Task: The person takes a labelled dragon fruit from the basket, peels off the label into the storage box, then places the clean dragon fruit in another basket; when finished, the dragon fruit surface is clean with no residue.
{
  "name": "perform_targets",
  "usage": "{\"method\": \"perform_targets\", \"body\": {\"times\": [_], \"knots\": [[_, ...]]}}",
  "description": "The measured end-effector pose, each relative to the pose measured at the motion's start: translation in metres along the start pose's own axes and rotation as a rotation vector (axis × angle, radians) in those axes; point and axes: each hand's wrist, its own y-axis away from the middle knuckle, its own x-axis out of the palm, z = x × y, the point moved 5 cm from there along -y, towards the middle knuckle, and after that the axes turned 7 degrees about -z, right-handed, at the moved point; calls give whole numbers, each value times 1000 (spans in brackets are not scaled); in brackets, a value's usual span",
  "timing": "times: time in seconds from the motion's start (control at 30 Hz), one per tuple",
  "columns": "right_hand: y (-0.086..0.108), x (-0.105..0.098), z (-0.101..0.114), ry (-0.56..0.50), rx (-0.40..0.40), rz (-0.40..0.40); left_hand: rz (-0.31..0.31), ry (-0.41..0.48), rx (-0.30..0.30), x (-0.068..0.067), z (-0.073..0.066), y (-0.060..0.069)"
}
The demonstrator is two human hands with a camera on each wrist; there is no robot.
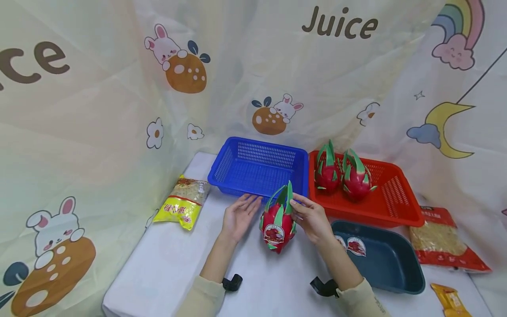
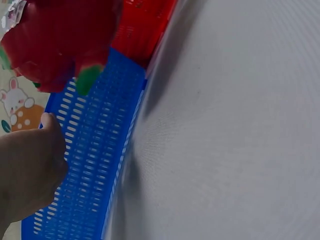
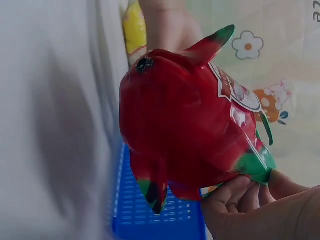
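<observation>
A red dragon fruit (image 1: 283, 215) with green leaves and a round sticker (image 1: 274, 234) on its front is held up in front of the blue basket (image 1: 257, 189). My right hand (image 1: 311, 219) pinches it by a green leaf near the top; the right wrist view shows the thumb on a green tip of the dragon fruit (image 3: 170, 120). My left hand (image 1: 240, 219) is spread with the palm up, to the left of the fruit and apart from it in the head view. In the left wrist view that hand (image 2: 30, 170) holds nothing.
Two more dragon fruits (image 1: 358, 182) stand in the red basket (image 1: 390, 207). Nearer lies a dark basin (image 1: 390, 264) with round stickers (image 1: 356, 246). A yellow bag (image 1: 182, 204) is at left; a red bag (image 1: 443, 237) and a small orange packet (image 1: 450, 300) are at right.
</observation>
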Motion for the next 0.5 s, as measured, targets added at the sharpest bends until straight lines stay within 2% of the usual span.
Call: {"method": "perform_targets", "body": {"times": [0.13, 0.37, 0.5], "knots": [[-3, -5, -13, 25, 26, 6, 7, 3, -9, 1, 1, -1], [-8, -14, -30, 47, 77, 9, 12, -41, -31, 0, 6, -1], [-13, -16, -39, 51, 96, -1, 19, -123, -47, -1, 12, 0]]}}
